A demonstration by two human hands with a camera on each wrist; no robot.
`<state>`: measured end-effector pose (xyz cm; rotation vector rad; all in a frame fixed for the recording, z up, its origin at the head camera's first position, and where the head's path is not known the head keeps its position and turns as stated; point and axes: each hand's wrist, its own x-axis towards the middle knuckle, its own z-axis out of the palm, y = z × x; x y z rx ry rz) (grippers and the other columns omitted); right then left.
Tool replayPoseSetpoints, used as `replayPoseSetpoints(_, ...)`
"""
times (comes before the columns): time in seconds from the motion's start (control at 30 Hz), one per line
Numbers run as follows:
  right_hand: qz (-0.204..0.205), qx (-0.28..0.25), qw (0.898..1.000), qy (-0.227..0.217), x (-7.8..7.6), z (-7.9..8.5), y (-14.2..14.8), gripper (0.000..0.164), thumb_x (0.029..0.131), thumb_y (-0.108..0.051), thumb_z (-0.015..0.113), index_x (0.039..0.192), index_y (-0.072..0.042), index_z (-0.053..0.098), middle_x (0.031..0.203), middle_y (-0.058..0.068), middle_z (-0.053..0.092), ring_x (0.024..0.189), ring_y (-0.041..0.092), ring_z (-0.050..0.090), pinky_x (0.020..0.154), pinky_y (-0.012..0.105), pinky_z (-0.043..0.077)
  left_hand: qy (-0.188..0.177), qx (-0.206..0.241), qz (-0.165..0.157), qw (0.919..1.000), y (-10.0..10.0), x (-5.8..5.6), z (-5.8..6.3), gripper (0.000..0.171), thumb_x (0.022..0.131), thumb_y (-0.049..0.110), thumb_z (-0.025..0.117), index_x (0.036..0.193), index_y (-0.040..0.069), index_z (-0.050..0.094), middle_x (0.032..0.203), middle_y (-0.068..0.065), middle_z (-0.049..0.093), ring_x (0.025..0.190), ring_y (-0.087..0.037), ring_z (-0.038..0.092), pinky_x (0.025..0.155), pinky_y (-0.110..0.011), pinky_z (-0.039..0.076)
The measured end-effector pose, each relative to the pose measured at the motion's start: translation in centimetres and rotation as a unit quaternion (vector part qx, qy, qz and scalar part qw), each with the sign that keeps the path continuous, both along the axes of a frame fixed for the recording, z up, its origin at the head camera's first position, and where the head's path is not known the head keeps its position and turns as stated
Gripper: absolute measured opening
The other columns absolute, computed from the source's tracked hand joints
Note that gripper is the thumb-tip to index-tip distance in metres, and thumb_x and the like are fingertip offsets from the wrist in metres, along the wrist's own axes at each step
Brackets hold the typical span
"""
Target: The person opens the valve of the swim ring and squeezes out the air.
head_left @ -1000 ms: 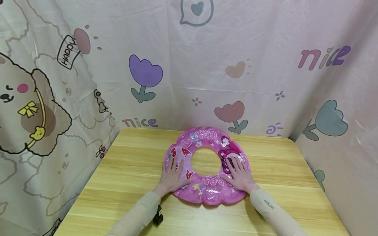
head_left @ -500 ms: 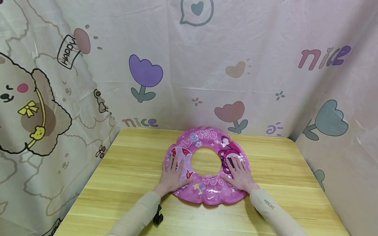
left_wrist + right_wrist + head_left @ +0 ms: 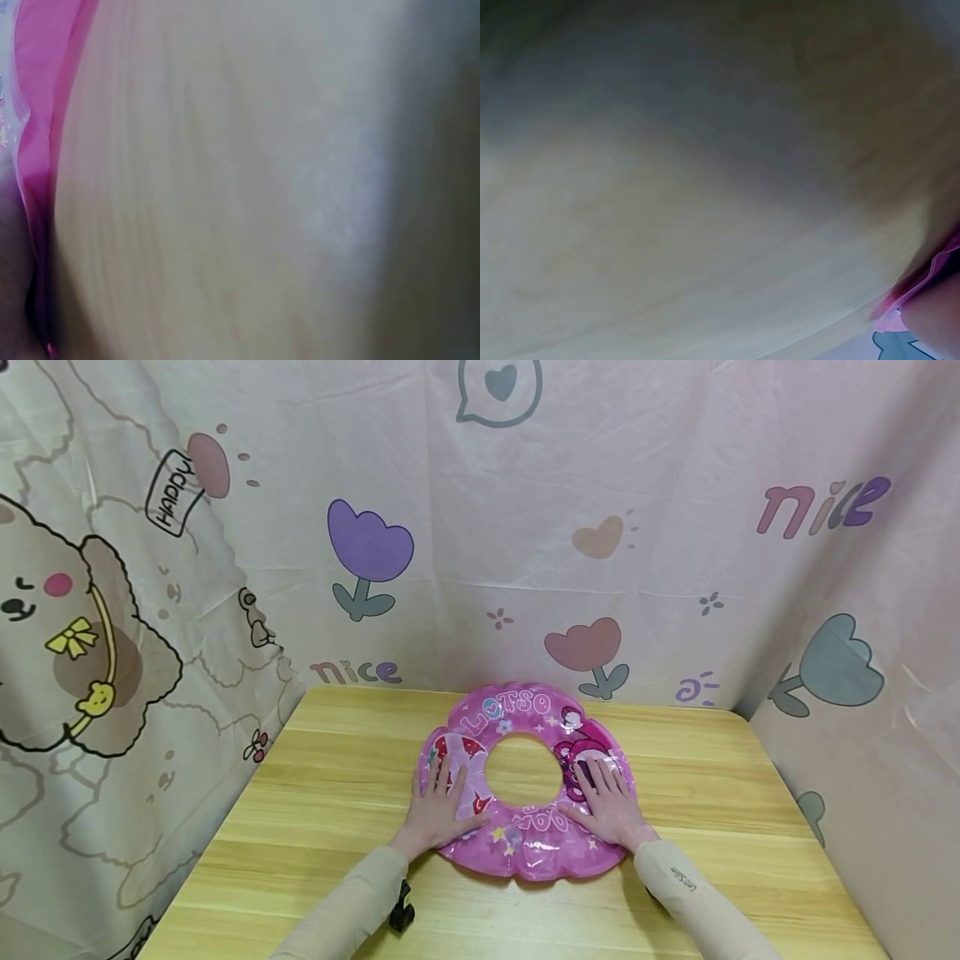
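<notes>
A pink inflatable swim ring (image 3: 551,858) lies flat on the wooden table, printed with LOTSO lettering, a bear and strawberry shapes. On its left side rests my left hand (image 3: 437,810), palm down with the fingers spread over the strawberry print. My right hand (image 3: 611,810) lies the same way on the right side, its fingers across the bear picture. Both thumbs point inward below the ring's hole. In the left wrist view only a pink edge of the swim ring (image 3: 41,142) shows at the left. The right wrist view catches a sliver of it at the lower right.
The wooden table (image 3: 315,793) extends around the ring on all sides. A black clip-like piece (image 3: 401,908) sits by the left sleeve. Behind and beside the table hangs a printed curtain (image 3: 487,527) with tulips and lettering.
</notes>
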<state>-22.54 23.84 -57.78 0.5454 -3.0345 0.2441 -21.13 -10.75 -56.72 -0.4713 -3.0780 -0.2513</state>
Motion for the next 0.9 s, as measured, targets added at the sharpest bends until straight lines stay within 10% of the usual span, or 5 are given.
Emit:
replayPoseSetpoints(0.4,0.008,-0.002,1.0,-0.016,-0.1,0.9,-0.1,0.088,0.095,-0.061,0.054,0.156,-0.002,0.033,0.164,0.029,0.023,0.153,0.048,0.02,0.125,0.063,0.016,-0.009,-0.011,-0.006,0.9999,-0.3,-0.3,-0.2,0.109,0.084,0.085,0.044,0.162,0.012,0.021,0.169,-0.023,0.01,0.157,-0.045,0.007,0.124,-0.068,0.005)
replayPoseSetpoints(0.63,0.021,-0.022,0.999,0.008,-1.8,3.1,0.3,0.085,0.092,-0.064,0.057,0.153,-0.008,0.041,0.154,0.025,0.043,0.144,0.048,0.036,0.122,0.065,0.023,-0.026,-0.016,-0.007,0.9995,-0.6,-1.5,1.7,0.102,0.088,0.08,0.045,0.162,0.014,0.022,0.169,-0.019,0.014,0.157,-0.043,0.009,0.125,-0.068,0.007)
replayPoseSetpoints(0.9,0.028,-0.033,0.999,-0.008,-4.6,4.3,0.8,0.079,0.098,-0.053,0.055,0.158,-0.007,0.031,0.167,0.022,0.021,0.155,0.044,0.015,0.125,0.065,0.014,-0.081,-0.016,0.002,0.9966,-0.1,-3.4,2.8,0.107,0.085,0.085,0.043,0.163,0.018,0.014,0.171,-0.013,-0.005,0.158,-0.04,-0.003,0.124,-0.069,0.002)
